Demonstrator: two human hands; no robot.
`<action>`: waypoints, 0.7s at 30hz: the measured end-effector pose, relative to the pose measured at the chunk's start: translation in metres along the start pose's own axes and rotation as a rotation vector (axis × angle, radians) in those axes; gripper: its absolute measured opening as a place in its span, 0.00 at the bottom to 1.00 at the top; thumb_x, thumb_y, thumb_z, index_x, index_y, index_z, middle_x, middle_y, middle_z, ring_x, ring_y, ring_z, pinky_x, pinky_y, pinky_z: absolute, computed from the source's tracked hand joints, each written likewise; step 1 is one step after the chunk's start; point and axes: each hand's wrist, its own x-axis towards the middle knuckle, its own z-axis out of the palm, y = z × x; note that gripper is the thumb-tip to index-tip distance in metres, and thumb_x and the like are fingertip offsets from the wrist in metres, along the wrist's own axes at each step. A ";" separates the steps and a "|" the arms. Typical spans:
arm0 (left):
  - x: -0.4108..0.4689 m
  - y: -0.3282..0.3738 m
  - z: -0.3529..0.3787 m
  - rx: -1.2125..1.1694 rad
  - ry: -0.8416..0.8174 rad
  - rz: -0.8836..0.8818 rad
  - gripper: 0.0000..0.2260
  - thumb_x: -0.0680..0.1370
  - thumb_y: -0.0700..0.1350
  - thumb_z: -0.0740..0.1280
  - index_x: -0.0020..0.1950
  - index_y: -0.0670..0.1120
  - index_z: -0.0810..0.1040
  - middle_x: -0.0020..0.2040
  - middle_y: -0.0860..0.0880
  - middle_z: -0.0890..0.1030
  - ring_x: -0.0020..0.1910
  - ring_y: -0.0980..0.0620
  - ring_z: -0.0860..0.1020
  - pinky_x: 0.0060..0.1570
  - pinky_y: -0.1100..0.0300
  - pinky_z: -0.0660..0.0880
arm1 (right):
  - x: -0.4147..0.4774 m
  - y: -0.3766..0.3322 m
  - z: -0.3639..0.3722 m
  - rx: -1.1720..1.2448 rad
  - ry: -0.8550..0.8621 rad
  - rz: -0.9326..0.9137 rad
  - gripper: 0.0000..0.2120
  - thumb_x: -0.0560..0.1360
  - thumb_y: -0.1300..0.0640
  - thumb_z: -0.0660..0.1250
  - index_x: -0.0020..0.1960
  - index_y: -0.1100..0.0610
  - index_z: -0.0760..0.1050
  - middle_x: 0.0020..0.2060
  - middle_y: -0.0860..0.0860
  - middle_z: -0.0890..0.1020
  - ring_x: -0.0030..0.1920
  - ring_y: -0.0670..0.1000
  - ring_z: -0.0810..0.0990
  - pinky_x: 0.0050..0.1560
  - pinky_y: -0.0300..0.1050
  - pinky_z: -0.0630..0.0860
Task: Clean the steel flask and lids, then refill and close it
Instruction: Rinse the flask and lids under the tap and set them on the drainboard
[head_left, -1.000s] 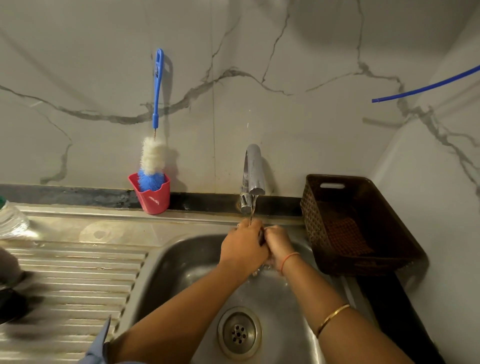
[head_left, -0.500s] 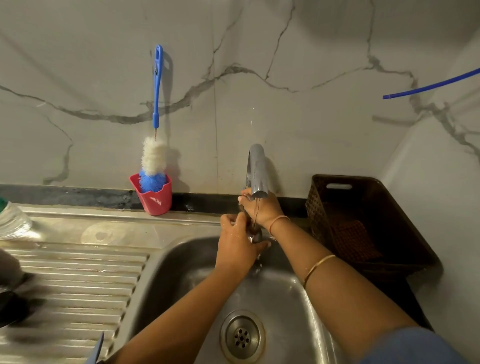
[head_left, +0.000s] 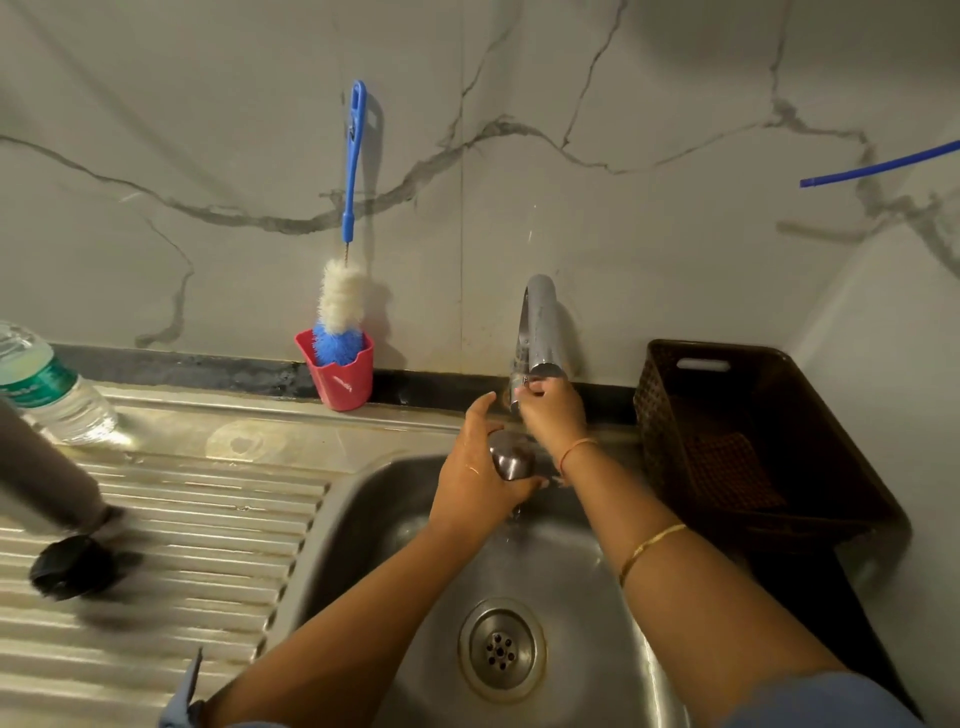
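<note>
My left hand (head_left: 475, 470) grips a small steel lid (head_left: 511, 460) over the sink (head_left: 363, 499), just below the tap. My right hand (head_left: 550, 410) is raised to the chrome tap (head_left: 540, 327), its fingers curled round the tap's handle at the base. No water stream shows from the spout. On the draining board at the left lies the steel flask (head_left: 47, 478), tilted and blurred, with a black lid (head_left: 72, 566) beside its mouth.
A blue bottle brush (head_left: 345, 291) stands in a red cup (head_left: 340, 376) against the wall. A plastic water bottle (head_left: 49, 389) lies at the far left. A dark brown basket (head_left: 748, 441) sits right of the sink. The drain (head_left: 501, 649) is below my arms.
Both hands held the lid under running water a second ago. My right hand has risen to the tap handle, and the stream has stopped. The left hand stays with the lid.
</note>
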 end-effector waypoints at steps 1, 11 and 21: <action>-0.004 -0.001 -0.002 -0.001 -0.004 0.004 0.47 0.65 0.47 0.79 0.75 0.54 0.53 0.62 0.51 0.76 0.58 0.56 0.75 0.55 0.72 0.68 | -0.011 0.004 0.003 0.002 -0.034 -0.005 0.20 0.78 0.55 0.62 0.68 0.58 0.64 0.57 0.53 0.76 0.57 0.56 0.77 0.50 0.45 0.76; -0.064 0.002 -0.023 -0.067 -0.026 0.033 0.49 0.68 0.41 0.77 0.76 0.56 0.46 0.64 0.53 0.70 0.58 0.62 0.70 0.50 0.80 0.68 | -0.107 0.027 -0.015 -0.055 -0.439 -0.029 0.15 0.75 0.50 0.67 0.59 0.53 0.72 0.51 0.50 0.78 0.51 0.49 0.78 0.52 0.43 0.77; -0.103 -0.014 -0.076 0.086 -0.190 0.082 0.45 0.68 0.48 0.76 0.76 0.57 0.51 0.77 0.50 0.53 0.74 0.52 0.55 0.72 0.55 0.58 | -0.137 0.034 -0.030 0.179 -0.260 0.064 0.12 0.71 0.52 0.71 0.51 0.57 0.76 0.48 0.55 0.81 0.49 0.54 0.80 0.47 0.48 0.79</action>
